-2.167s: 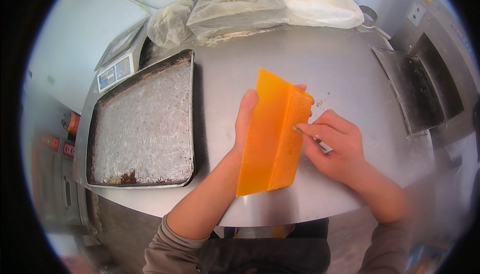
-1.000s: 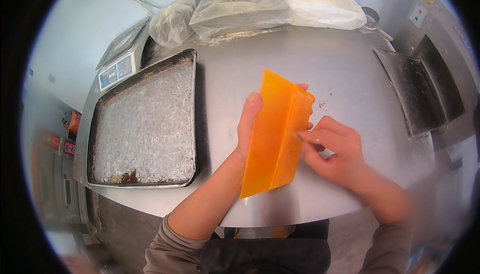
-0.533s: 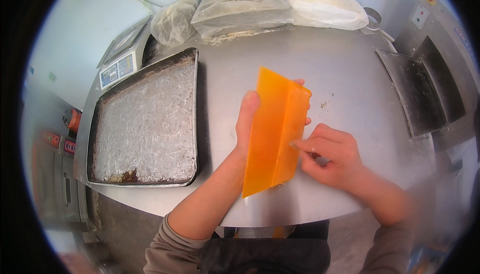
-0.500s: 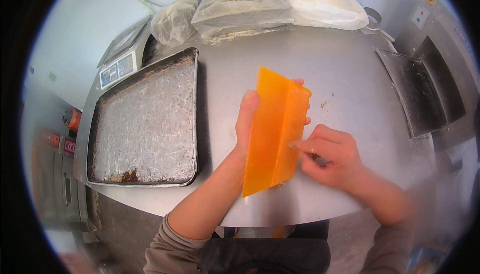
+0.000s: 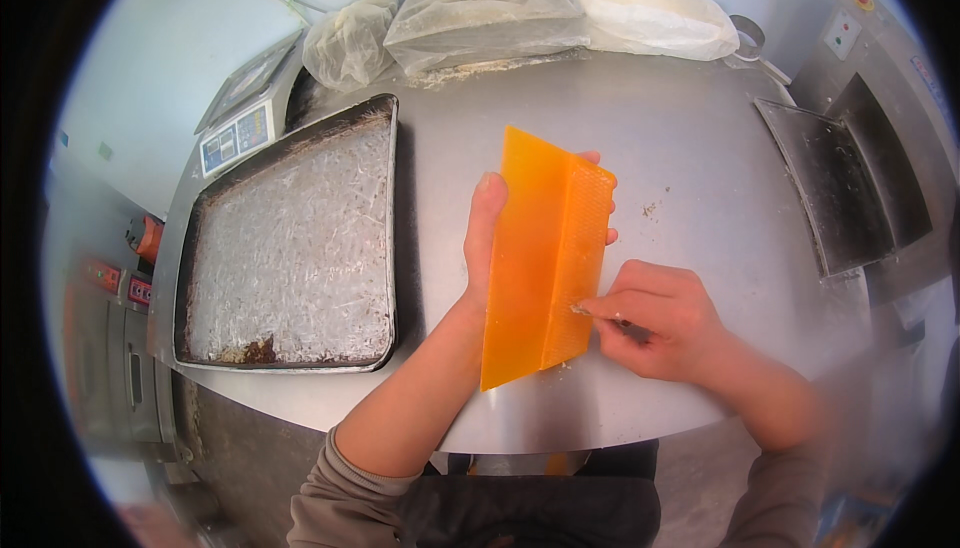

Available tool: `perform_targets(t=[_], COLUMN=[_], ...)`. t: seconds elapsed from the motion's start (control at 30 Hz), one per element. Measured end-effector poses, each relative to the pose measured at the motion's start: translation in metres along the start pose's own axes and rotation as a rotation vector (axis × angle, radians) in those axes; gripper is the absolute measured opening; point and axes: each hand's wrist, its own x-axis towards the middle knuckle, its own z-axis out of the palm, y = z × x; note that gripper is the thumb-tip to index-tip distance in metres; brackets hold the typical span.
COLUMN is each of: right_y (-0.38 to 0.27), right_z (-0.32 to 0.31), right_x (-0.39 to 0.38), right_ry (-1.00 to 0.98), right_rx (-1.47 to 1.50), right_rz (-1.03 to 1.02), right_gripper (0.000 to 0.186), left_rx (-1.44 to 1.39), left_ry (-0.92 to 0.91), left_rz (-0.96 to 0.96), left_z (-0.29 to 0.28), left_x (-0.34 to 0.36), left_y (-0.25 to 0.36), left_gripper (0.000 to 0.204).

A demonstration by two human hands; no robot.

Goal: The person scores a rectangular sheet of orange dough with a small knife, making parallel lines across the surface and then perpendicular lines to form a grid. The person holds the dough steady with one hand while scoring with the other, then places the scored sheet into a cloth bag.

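An orange plastic dough scraper, a flat blade with a thicker textured grip along its right side, is held up over the steel table. My left hand wraps round it from behind, thumb along the left edge and fingertips showing past the right edge. My right hand is closed in a pinch, with its fingertips against the lower part of the textured grip. Whatever is in that pinch is too small to make out. Small pale crumbs lie around the scraper's lower end.
A large worn baking tray lies to the left, with a digital scale behind it. Tied clear bags line the wall at the back. A steel machine with a dark tray stands at the right. Crumbs dot the table.
The scraper and my left hand have shifted slightly left. My right fingertips have moved a little down along the textured grip, staying in a pinch.
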Motion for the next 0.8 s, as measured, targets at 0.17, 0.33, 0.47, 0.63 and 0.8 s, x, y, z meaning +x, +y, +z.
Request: perform_targets(t=[0.17, 0.33, 0.47, 0.63, 0.8], right_y=[0.000, 0.001, 0.000, 0.002, 0.000], right_z=[-0.002, -0.001, -0.001, -0.003, 0.001], right_x=[0.000, 0.001, 0.002, 0.005, 0.007], right_ry=[0.050, 0.164, 0.214, 0.283, 0.322], right_rx=[0.023, 0.024, 0.024, -0.021, -0.011], right_rz=[0.044, 0.101, 0.100, 0.104, 0.102], right_gripper=[0.025, 0.024, 0.023, 0.022, 0.020], left_rx=[-0.056, -0.185, -0.234, -0.199, -0.067], left_ry=[-0.101, -0.145, -0.100, -0.069, -0.117], left_rz=[-0.062, -0.168, -0.251, -0.290, -0.262], left_z=[-0.009, -0.018, -0.014, -0.008, -0.002], left_x=[0.001, 0.005, -0.001, -0.004, -0.007], left_y=[0.000, -0.004, -0.013, -0.017, -0.021], left_gripper=[0.100, 0.119, 0.118, 0.098, 0.095])
